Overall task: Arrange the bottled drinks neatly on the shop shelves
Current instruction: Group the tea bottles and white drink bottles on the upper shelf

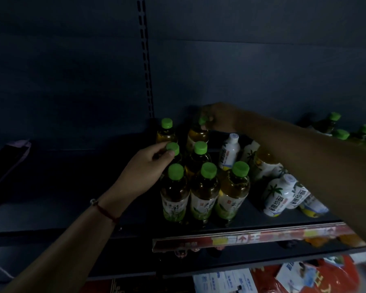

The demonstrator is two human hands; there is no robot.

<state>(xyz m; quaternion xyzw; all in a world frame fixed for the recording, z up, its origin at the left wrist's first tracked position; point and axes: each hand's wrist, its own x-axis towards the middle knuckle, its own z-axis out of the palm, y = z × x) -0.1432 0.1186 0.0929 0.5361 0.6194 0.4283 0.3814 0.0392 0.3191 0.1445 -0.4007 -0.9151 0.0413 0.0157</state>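
A dark grey metal shop shelf with a dark back panel fills most of the view, and the light is dim. On it, near the middle, stands a group of clear plastic tea bottles with green screw caps, upright and close together in short rows; the three at the front touch each other side by side. Their lower labels are white and green with a leaf picture, but the writing on them is too blurred to read.

Just to the right is a group of white plastic bottles with white caps and palm tree pictures. They lean at different angles, some against each other. Large dark Chinese characters are printed on their labels, but I cannot read them surely.

More green-capped bottles stand at the far right back, well apart from the main group.

Along the front edge runs a red and yellow price strip; its print is blurred.

The left hand, with a red string bracelet on the wrist, pinches the green cap of the second-row bottle between thumb and fingers. The right hand reaches over the white bottles and its fingers curl around the cap of a back-row bottle.
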